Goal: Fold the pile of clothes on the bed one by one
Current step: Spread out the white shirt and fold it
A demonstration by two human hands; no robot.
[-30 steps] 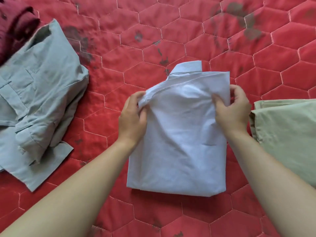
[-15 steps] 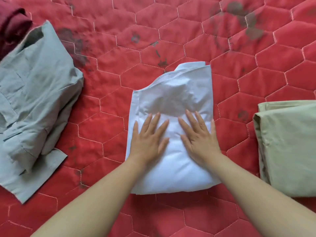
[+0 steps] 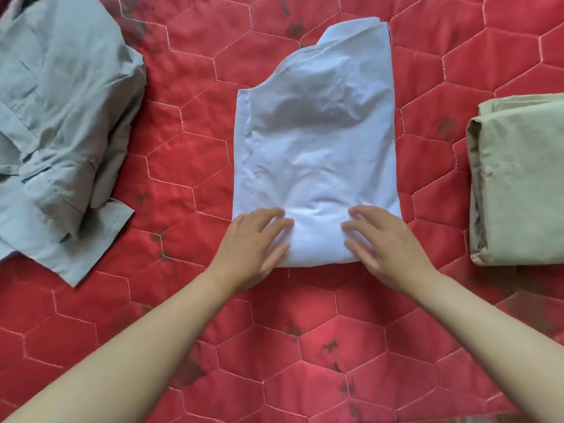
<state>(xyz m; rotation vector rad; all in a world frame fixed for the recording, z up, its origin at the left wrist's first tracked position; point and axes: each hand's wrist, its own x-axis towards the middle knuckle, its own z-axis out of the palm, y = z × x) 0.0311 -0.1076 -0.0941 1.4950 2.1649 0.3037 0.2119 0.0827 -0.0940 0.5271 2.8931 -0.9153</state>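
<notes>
A white shirt [image 3: 317, 141] lies folded into a tall rectangle in the middle of the red quilted bed [image 3: 189, 123], its collar end pointing away from me. My left hand [image 3: 253, 242] rests flat on the shirt's near left corner, fingers spread. Over the near right corner lies my right hand [image 3: 384, 239], also flat with fingers apart. Neither hand grips the cloth. An unfolded grey shirt [image 3: 61, 117] lies crumpled at the left. A folded beige garment [image 3: 518, 181] sits at the right edge.
The red quilt with hexagon stitching and dark printed marks covers the whole view. Bare quilt separates the white shirt from the grey shirt and from the beige garment. A sliver of a dark red garment [image 3: 7, 4] shows at the top left corner.
My hands let go of the shirt's collar end, pressed flat on its middle, then slid toward me to its near edge. The shirt now lies flat.
</notes>
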